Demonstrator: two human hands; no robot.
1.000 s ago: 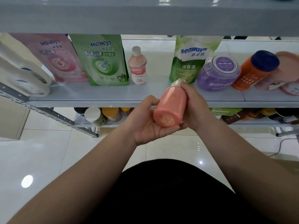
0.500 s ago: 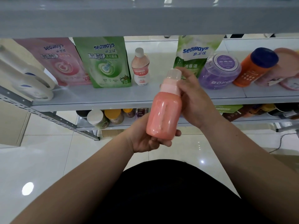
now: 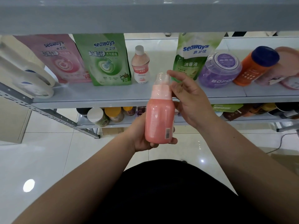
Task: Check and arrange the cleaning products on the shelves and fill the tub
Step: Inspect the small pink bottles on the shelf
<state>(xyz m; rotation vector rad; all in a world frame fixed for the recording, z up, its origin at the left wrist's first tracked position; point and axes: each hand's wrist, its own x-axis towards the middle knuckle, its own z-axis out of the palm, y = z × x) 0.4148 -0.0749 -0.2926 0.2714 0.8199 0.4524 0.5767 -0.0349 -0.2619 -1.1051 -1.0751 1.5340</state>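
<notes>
A person holds a pink bottle (image 3: 159,120) upright just in front of the shelf (image 3: 113,95). The left hand (image 3: 141,135) grips its base and the right hand (image 3: 189,101) pinches its neck, barcode (image 3: 168,133) facing the viewer, apparently for a label check before reshelving.

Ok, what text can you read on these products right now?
"seaways 水卫仕": pink pouch.
"seaways 水卫仕 粒粒净 洗衣凝珠": green pouch.
"seaways": small shelf bottle.
"seaways 水卫仕 消毒液": green-white pouch.
"BOFO", rest hidden: purple jar.
Barcode only, print too blurred: held pink bottle.
</notes>
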